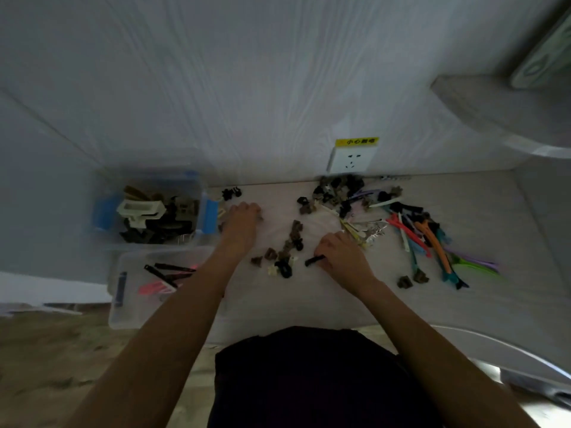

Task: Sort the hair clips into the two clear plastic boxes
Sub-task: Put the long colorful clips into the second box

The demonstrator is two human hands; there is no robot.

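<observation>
Two clear plastic boxes stand at the table's left. The far box [197,193], with blue latches, holds several dark and cream claw clips. The near box [129,316] holds a few black and pink flat clips. My left hand [241,220] lies knuckles-up on the table beside the far box, fingers curled over something small I cannot make out. My right hand [340,254] pinches a black flat clip [313,260]. Small brown and black claw clips [290,245] lie between my hands. A pile of dark claw clips [336,189] sits by the wall, coloured long clips [429,239] to the right.
A white wall socket [350,160] with a yellow label sits above the table's back edge. Two brown claw clips [412,279] lie apart at the right. A grey shelf [494,109] juts out at the upper right. The floor shows at the lower left.
</observation>
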